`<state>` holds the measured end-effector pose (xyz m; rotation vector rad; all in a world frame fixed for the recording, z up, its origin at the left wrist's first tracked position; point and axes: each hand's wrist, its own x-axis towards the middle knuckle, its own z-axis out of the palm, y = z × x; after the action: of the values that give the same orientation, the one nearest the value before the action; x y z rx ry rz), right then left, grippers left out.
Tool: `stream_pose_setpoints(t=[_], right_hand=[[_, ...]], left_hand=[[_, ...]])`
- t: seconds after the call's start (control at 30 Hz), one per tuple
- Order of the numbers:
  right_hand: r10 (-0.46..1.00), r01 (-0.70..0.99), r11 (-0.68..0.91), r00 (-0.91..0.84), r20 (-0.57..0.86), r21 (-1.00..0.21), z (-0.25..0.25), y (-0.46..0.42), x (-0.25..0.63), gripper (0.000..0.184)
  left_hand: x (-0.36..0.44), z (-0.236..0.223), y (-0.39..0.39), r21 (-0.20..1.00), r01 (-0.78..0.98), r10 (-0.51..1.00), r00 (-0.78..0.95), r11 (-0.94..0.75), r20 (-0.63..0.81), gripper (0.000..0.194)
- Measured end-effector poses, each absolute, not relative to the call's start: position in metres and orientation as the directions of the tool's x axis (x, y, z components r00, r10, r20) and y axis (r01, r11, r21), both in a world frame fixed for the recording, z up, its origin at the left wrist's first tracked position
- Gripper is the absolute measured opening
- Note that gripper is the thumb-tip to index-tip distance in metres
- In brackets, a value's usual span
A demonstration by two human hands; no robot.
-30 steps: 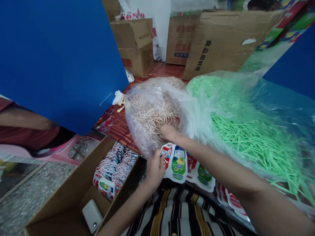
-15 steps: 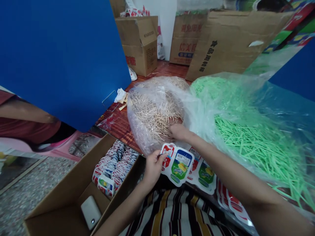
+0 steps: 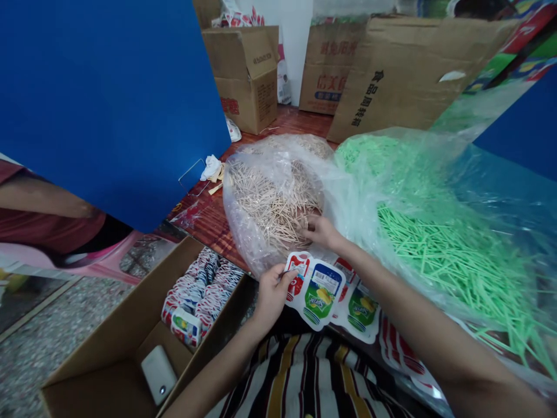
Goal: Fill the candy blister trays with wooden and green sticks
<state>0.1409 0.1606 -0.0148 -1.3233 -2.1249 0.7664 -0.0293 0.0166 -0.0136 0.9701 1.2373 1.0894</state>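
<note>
A: Where's the grip?
B: My left hand has the printed packet pinched at its red end, out in front of the striped clothing. My right hand is curled at the pale sticks; can't tell if it has any.
A: Risks?
B: My guess: one-edge pinch, so the packet could swing or slip if bumped. Loose sticks could snag and scatter if I pull out fast. Soft clear bag could sag and spill if dragged. Green sticks lie beside it, so a wide sweep could mix them.
A: Surface, room?
B: Reddish wood-grain desk. More packets lie by my right forearm. Open carton at left holds packed packets and a white device. Blue panel beyond, co-worker's arm past it, brown boxes behind, speckled floor.
</note>
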Motion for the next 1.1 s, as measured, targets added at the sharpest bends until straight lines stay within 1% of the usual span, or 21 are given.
stream_pose_setpoints(t=[0.1, 0.2, 0.27, 0.37, 0.43, 0.5, 0.57, 0.6, 0.67, 0.73, 0.8, 0.97, 1.03, 1.1], right_hand=[[0.932, 0.637, 0.324, -0.343, 0.119, -0.699, -0.02, 0.157, 0.138, 0.021], [0.953, 0.628, 0.262, -0.289, 0.093, -0.733, -0.023, 0.154, 0.135, 0.021], [0.965, 0.594, 0.217, -0.248, 0.079, -0.775, -0.022, 0.153, 0.134, 0.024], [0.977, 0.505, 0.16, -0.202, 0.064, -0.848, -0.013, 0.15, 0.135, 0.036], [0.979, 0.39, 0.101, -0.205, 0.021, -0.915, -0.002, 0.145, 0.136, 0.041], [0.972, 0.169, -0.037, -0.224, -0.075, -0.985, 0.013, 0.138, 0.138, 0.04], [0.954, -0.079, -0.173, -0.263, -0.147, -0.982, 0.028, 0.127, 0.139, 0.035], [0.947, -0.163, -0.204, -0.282, -0.152, -0.965, 0.035, 0.121, 0.138, 0.033], [0.941, -0.236, -0.198, -0.317, -0.117, -0.951, 0.048, 0.109, 0.137, 0.029], [0.929, -0.262, -0.187, -0.361, -0.084, -0.947, 0.056, 0.098, 0.135, 0.028], [0.915, -0.24, -0.183, -0.396, -0.076, -0.953, 0.062, 0.09, 0.134, 0.031], [0.868, -0.043, -0.177, -0.478, -0.135, -0.983, 0.065, 0.081, 0.132, 0.037], [0.849, -0.007, -0.197, -0.502, -0.167, -0.98, 0.066, 0.08, 0.131, 0.038], [0.844, -0.003, -0.196, -0.509, -0.167, -0.981, 0.067, 0.079, 0.131, 0.036]], left_hand=[[-0.028, -0.014, 0.016, 0.974, -0.081, 0.977, -0.002, 0.213, -0.214, 0.021], [-0.029, -0.014, 0.016, 0.974, -0.08, 0.977, -0.002, 0.21, -0.211, 0.021], [-0.03, -0.015, 0.016, 0.973, -0.083, 0.976, -0.008, 0.217, -0.218, 0.021], [-0.031, -0.016, 0.018, 0.963, -0.118, 0.969, -0.013, 0.244, -0.247, 0.021], [-0.031, -0.016, 0.02, 0.955, -0.147, 0.965, -0.013, 0.257, -0.262, 0.021], [-0.031, -0.015, 0.021, 0.953, -0.155, 0.964, -0.016, 0.26, -0.265, 0.021], [-0.031, -0.014, 0.023, 0.957, -0.147, 0.967, -0.014, 0.251, -0.255, 0.021], [-0.031, -0.014, 0.024, 0.959, -0.146, 0.969, -0.008, 0.245, -0.249, 0.021], [-0.031, -0.013, 0.026, 0.961, -0.148, 0.972, 0.007, 0.232, -0.234, 0.021], [-0.03, -0.013, 0.027, 0.963, -0.149, 0.975, 0.019, 0.224, -0.224, 0.022], [-0.029, -0.012, 0.028, 0.966, -0.143, 0.977, 0.025, 0.215, -0.214, 0.023], [-0.026, -0.012, 0.03, 0.963, -0.168, 0.978, 0.033, 0.21, -0.207, 0.023], [-0.025, -0.013, 0.03, 0.961, -0.179, 0.977, 0.03, 0.213, -0.211, 0.023], [-0.024, -0.014, 0.031, 0.957, -0.188, 0.975, 0.031, 0.223, -0.221, 0.024]])
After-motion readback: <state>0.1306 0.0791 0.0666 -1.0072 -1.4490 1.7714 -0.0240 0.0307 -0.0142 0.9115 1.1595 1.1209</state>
